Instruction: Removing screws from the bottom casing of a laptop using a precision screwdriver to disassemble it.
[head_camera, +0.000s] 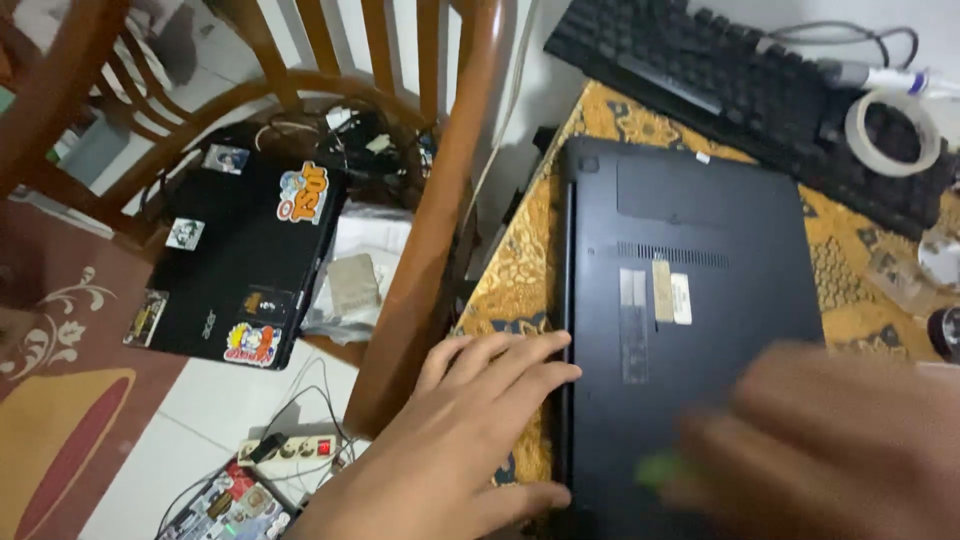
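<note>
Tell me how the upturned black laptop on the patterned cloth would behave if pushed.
The laptop looks stiff and flat, so it would probably slide as one slab. The patterned cloth beneath may bunch or drag along. The left hand rests on its edge, likely steadying it.

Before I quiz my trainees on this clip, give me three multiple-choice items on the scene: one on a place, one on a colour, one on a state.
1. Where does the left hand rest?
A. on the keyboard
B. on the left edge of the upturned laptop
C. on the chair

2. What colour is the small thing at the right hand?
A. red
B. white
C. green

3. How does the laptop on the table lie?
A. shut, underside up
B. open, screen lit
C. standing on edge

Answers: 
1 B, the fingers lie across the laptop's edge by the patterned cloth. 
2 C, a green patch shows at the blurred fingertips, though what it is cannot be told. 
3 A, the vent slots and labels of the base face up.
</note>
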